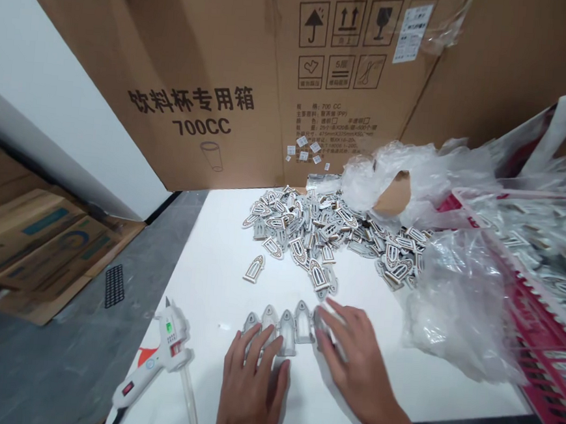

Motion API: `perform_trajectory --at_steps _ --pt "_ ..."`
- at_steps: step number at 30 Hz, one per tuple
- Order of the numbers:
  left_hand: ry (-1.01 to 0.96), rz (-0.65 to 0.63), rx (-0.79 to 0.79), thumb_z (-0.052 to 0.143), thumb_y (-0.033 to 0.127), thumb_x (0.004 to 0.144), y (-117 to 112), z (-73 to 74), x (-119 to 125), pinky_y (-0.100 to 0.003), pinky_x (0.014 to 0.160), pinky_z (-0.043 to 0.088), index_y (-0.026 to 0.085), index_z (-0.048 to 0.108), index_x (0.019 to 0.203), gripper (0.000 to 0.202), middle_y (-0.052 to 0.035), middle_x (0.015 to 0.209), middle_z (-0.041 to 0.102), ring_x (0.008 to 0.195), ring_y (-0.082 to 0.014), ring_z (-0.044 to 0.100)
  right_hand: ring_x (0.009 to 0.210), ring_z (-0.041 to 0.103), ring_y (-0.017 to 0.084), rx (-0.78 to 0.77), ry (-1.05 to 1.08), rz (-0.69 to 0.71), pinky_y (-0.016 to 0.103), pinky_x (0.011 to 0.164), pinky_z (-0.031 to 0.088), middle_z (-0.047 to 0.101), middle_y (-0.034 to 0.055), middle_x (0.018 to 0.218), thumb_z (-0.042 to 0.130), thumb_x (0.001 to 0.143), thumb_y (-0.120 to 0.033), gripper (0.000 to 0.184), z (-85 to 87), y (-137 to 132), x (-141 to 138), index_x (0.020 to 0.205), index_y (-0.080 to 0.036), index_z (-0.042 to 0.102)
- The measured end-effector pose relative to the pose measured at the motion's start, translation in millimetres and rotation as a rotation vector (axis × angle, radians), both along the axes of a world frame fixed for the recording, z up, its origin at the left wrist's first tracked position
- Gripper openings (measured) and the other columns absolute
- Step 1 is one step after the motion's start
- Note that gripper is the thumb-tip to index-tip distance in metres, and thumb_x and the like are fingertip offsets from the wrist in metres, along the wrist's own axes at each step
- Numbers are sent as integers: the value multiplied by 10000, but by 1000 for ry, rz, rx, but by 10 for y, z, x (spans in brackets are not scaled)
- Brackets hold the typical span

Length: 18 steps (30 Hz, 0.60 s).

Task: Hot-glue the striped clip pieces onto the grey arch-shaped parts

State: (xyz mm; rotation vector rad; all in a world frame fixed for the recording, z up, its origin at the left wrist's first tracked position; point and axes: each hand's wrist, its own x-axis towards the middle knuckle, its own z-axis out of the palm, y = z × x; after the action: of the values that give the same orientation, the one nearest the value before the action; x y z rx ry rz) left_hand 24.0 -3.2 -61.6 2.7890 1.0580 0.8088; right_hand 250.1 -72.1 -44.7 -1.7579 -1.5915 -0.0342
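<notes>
A row of several small grey arch-shaped pieces [287, 327] lies on the white table [220, 259] near its front edge. My left hand [249, 389] lies flat with fingers spread, its fingertips touching the left pieces of the row. My right hand [352, 361] rests over the right end of the row, fingers bent down on a piece there; what is under them is partly hidden. One arch piece [254, 268] lies alone farther back. A large heap of the same pieces [330, 232] covers the back of the table.
A white hot-glue gun [161, 359] lies at the table's front left corner. Clear plastic bags [452, 304] and a red crate [542, 337] with more pieces stand at the right. A big cardboard box [209, 82] walls the back. Flattened cardboard [40, 245] lies on the floor at left.
</notes>
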Motion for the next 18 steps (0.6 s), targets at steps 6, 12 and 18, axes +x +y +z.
perform_trajectory --at_steps 6,12,18 --pt "-40 17 7 660 200 992 49 44 59 -538 1182 418 267 639 1316 332 -76 1326 713 1326 -301 606 1287 595 489 229 -237 -850 719 1103 418 706 248 1176 637 1008 -270 367 523 -524 1018 1365 -188 656" --pt "-215 177 -103 623 302 1038 430 414 375 -457 994 525 225 663 1178 164 -94 1174 703 1139 -284 643 817 760 389 -404 5 -686 499 713 528 790 229 876 604 923 -301 272 93 -933 2167 1098 -216 795" --pt "-141 403 -263 615 279 982 1063 450 598 -442 897 522 212 680 1146 188 -97 1148 703 1058 -308 617 739 779 342 -440 -19 -521 435 639 494 827 225 934 715 734 -248 162 -197 -830 2446 827 -264 846"
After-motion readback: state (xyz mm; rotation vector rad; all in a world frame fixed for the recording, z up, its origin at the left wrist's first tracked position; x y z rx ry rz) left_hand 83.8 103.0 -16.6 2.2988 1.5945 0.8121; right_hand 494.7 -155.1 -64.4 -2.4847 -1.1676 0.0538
